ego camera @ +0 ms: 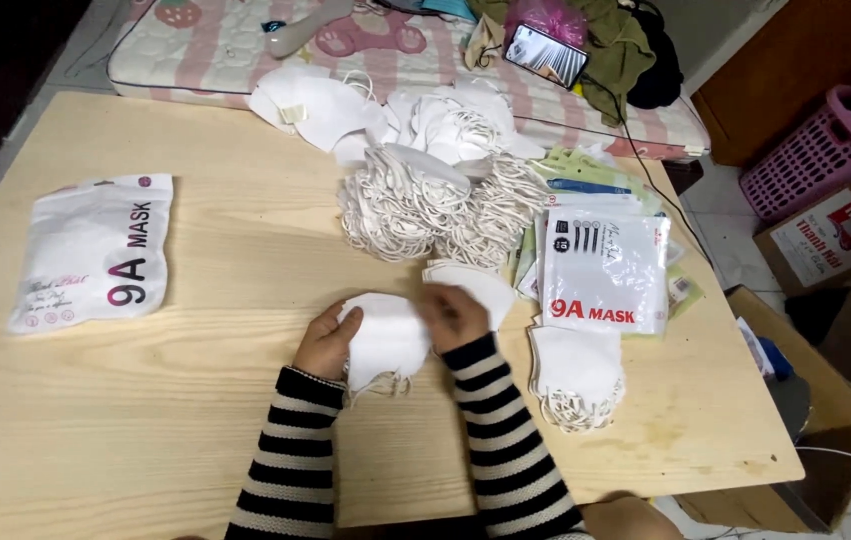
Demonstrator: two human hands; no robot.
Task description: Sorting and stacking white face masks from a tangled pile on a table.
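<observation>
Both hands closed on a small stack of white masks (388, 338) at the near middle of the tabletop (196, 400).

The left hand (326, 342) gripped the stack's left edge, the right hand (454, 316) its right; its long axis ran between them. Beyond the stack lay the loose mask heap (436, 190), to its right a printed pouch (606, 272).

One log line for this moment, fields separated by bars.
left hand: holds mask stack | right hand: on same stack | packet: left on table

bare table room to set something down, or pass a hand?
Free: the table between the filled pouch at left and the mask pile; also the near edge left of the left hand. Crowded: right side, with the pouch stack and small mask stack.
</observation>
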